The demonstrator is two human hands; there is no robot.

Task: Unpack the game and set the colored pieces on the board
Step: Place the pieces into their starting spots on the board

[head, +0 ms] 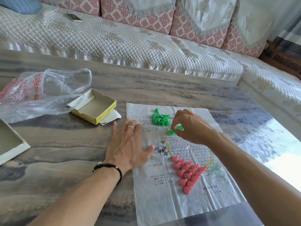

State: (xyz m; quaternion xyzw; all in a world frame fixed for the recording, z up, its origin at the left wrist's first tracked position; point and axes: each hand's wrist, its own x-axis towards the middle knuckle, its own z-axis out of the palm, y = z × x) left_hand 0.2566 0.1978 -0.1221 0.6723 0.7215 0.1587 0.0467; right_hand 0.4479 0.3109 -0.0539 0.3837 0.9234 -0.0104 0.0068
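From the head camera, the right hand [191, 126] pinches a green piece [176, 128] between its fingers [174, 123], holding it low over the printed circles at the far corner of the paper board [162, 201], apparently to seat it on a spot. Just beyond those fingers lies a loose heap of green pieces [160, 119], kept close for quick picking. The left hand [128, 144] lies flat with fingers spread, partly on the board's edge and partly on the bench [65, 160], likely to stop the thin sheet sliding. Nearer the person, the pink pieces [189, 172] already fill a triangle. Left of the spread fingers sit an open box [94, 106] and a plastic bag [40, 92].
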